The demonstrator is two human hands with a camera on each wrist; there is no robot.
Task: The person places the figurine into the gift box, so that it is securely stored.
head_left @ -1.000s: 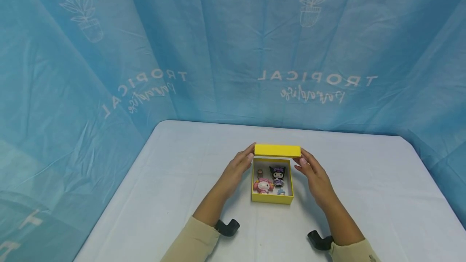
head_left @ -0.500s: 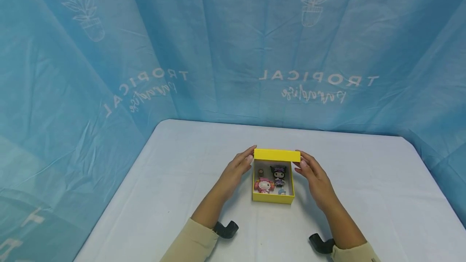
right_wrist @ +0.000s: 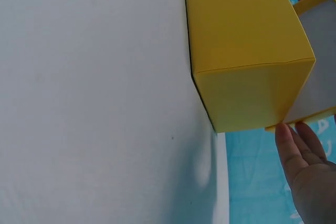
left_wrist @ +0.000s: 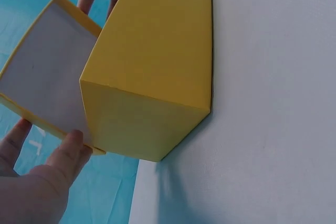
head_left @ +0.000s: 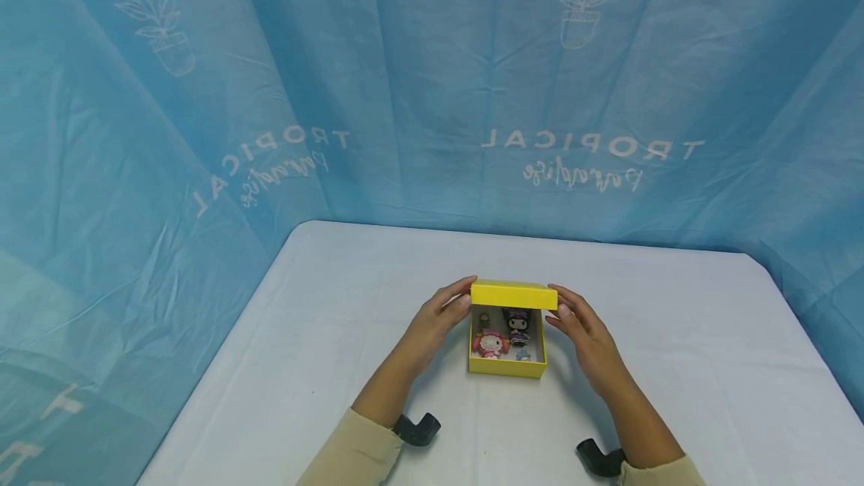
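Note:
A yellow box (head_left: pixel 506 369) stands on the table with its near part uncovered. Tilted over its far part is a yellow lid (head_left: pixel 514 295), its pale inside (left_wrist: pixel 44 66) showing in the left wrist view. My left hand (head_left: pixel 432 327) holds the lid's left side with fingers and thumb. On the opposite side my right hand (head_left: pixel 591 345) grips it likewise. Inside the box lie a pink-and-white figurine (head_left: pixel 490 344), a black-hooded figurine (head_left: pixel 518 328), a small brown figurine (head_left: pixel 484 319) and a small blue one (head_left: pixel 523 355). The lid hides the box's far edge.
A white cloth covers the table (head_left: pixel 324 336). Blue printed curtains (head_left: pixel 432 96) hang behind it and at the sides. A black curved piece (head_left: pixel 418 430) sits at the left wrist and another black piece (head_left: pixel 599 459) at the right.
Both hands have lowered the lid toward the box and nearer to me. It now covers more of the far part, including the top of the black-hooded figurine. The box has stayed put.

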